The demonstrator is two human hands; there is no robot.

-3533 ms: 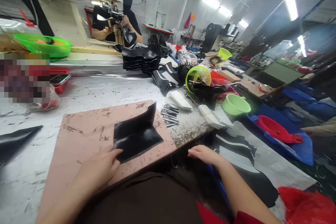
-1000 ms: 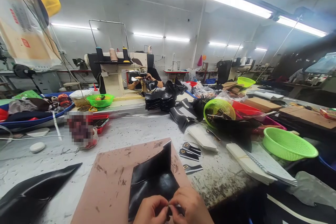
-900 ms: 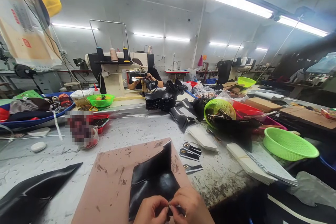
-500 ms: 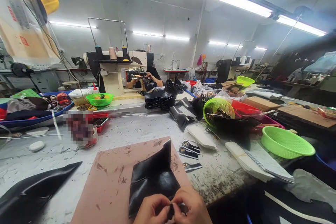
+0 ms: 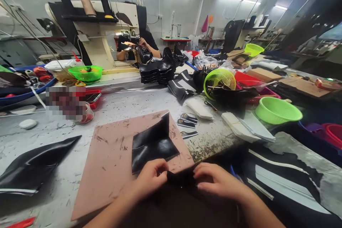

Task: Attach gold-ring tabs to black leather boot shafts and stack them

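My left hand (image 5: 155, 174) is closed at the near edge of the pinkish board (image 5: 107, 160), its thumb and finger pinching the edge of some dark material (image 5: 181, 175). To its right, my right hand (image 5: 213, 180) curls its fingers at the other end of that edge, with a gap showing between thumb and fingers. Below the hands everything is dark, so the material's shape cannot be made out. Just beyond my left hand a shiny black leather piece (image 5: 155, 148) lies folded on the board, one flap standing up.
Small black straps with buckles (image 5: 188, 121) and white strips (image 5: 199, 108) lie right of the board. A black leather piece (image 5: 34, 167) is at left. Green basket (image 5: 279, 110), stacked black pieces (image 5: 157, 67) and a sewing machine (image 5: 93, 39) stand farther off. A person (image 5: 144, 48) works behind it.
The view has tilted down. My hands, which were pinched together on a small dark thing, have moved apart, and dark material now shows between them. The leather piece stays on the board.
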